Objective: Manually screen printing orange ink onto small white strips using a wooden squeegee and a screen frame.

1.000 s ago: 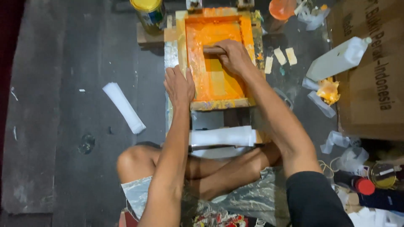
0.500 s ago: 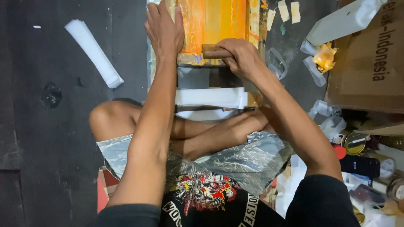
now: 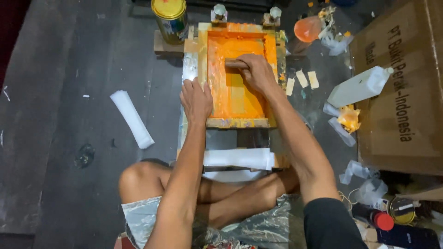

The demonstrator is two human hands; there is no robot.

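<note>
A wooden printing screen frame [image 3: 237, 122] with an orange-inked mesh lies flat on the dark floor ahead of my crossed legs. My right hand [image 3: 256, 71] is closed around a wooden-handled squeegee [image 3: 233, 64] set across the upper part of the mesh. My left hand [image 3: 195, 99] lies palm down on the frame's left rail, fingers spread, pressing on it. A white rolled sheet [image 3: 237, 158] rests just below the frame, near my knees.
A yellow-lidded paint tin [image 3: 170, 17] stands beyond the frame's left corner. A white roll [image 3: 132, 118] lies on the floor at left. A cardboard box [image 3: 406, 92], a white bottle [image 3: 360, 86], crumpled plastic bags [image 3: 344, 121] and an orange-stained container [image 3: 308, 28] crowd the right side.
My right hand has carried the squeegee from the near end of the screen back up to its far part. The left hand stays on the left rail. The view has tilted upward.
</note>
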